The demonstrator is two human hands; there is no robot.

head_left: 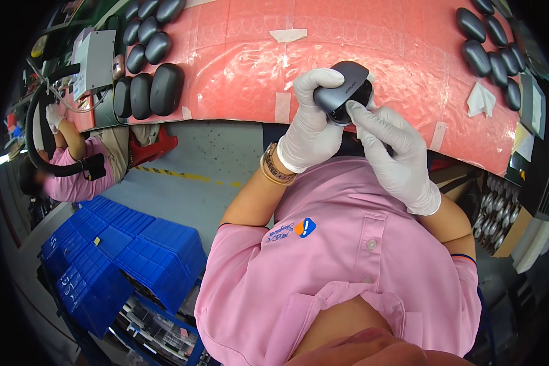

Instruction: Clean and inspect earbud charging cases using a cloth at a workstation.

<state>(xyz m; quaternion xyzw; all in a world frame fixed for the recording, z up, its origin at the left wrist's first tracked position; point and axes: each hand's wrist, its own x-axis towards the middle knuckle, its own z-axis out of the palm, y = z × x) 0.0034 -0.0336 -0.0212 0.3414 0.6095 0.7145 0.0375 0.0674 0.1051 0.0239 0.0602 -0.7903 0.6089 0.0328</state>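
My left hand [313, 128], in a white glove, grips a dark grey rounded clamshell case [341, 93] above the near side of the pink-red work surface. The case looks parted, with a glossy black inner side facing my right hand. My right hand [395, 146], gloved as well, has its fingers bent and closed on the black lower right part of the case. Whether a small piece sits between those fingertips is hidden. Small print runs along the case's edge.
Groups of dark rounded cases stand on the work surface [238, 73] at left [141, 96] and right [477, 58]. A white cloth [481, 100] lies at right. Blue bins [146, 244] stand lower left. Another person [94, 155] works at far left, by a grey box [96, 61].
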